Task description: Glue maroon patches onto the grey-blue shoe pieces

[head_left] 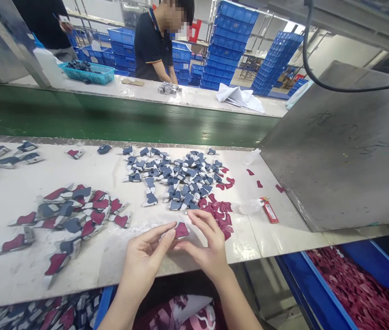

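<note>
Above the near edge of the table, my left hand (148, 254) pinches a small plastic part with a maroon face (181, 230) between thumb and fingers. My right hand (206, 243) is close beside it, its thumb and forefinger spread apart around the part's right side. Whether the right thumb touches the part, I cannot tell. Just beyond my right hand is a pile of loose maroon pieces (220, 213). Behind it spreads a heap of navy and grey parts (184, 176). On the left, a second heap holds parts with maroon faces (98, 216) mixed with navy ones.
A metal panel (346, 146) slants up at the right. A red packet (269, 211) lies near it. Below right, a blue bin (332, 293) holds many maroon pieces. Across the green belt (129, 121), a co-worker (153, 46) bends over grey parts (169, 88).
</note>
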Tool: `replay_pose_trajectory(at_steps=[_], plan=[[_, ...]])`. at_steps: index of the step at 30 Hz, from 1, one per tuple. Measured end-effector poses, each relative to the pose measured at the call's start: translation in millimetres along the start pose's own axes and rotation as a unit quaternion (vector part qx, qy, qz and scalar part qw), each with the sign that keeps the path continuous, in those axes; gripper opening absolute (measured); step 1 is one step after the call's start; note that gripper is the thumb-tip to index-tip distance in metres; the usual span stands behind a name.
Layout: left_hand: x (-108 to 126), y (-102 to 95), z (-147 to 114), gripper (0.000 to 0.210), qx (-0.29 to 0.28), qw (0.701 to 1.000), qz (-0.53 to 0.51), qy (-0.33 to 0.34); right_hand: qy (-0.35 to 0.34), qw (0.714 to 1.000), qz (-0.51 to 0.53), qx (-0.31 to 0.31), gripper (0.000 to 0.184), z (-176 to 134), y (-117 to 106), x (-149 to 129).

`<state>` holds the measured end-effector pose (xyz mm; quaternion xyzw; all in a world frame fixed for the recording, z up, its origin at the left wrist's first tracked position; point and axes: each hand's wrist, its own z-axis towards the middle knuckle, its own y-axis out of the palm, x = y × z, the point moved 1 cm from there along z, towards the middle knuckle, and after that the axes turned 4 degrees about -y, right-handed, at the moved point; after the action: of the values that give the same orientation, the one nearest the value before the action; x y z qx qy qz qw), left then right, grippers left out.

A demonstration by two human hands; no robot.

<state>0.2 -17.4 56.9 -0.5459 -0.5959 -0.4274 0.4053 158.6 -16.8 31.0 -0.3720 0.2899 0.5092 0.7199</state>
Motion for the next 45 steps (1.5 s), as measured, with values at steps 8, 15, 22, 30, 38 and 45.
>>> replay_pose_trajectory(at_steps=[8, 15, 22, 30, 38, 45], plan=[[14.9, -7.9, 3.0, 0.029, -0.129, 0.987, 0.084, 0.038, -0.143, 0.986, -0.051, -0.066, 0.041, 18.6, -15.4, -11.2], [21.5, -13.5, 6.2, 0.023, -0.169, 0.978, 0.108, 0.053, -0.083, 0.995, -0.012, -0.062, 0.016, 14.9, -8.5, -15.7], [18.3, -14.1, 9.2, 0.029, -0.16, 0.985, 0.066, 0.006, -0.062, 0.998, 0.008, -0.011, 0.024, 9.6, -3.7, -9.1], [21.9, -11.7, 6.7, 0.023, -0.155, 0.987, 0.043, -0.015, -0.075, 0.997, 0.011, -0.005, 0.019, 6.8, -3.1, -5.0], [3.7, -17.5, 12.3, 0.037, -0.181, 0.977, -0.005, -0.112, -0.241, 0.958, -0.138, -0.065, 0.024, -3.7, -3.4, 2.6], [-13.9, -24.2, 2.5, 0.04, -0.116, 0.99, 0.046, -0.063, -0.302, 0.931, -0.175, -0.101, 0.017, -6.8, 8.4, 9.6]])
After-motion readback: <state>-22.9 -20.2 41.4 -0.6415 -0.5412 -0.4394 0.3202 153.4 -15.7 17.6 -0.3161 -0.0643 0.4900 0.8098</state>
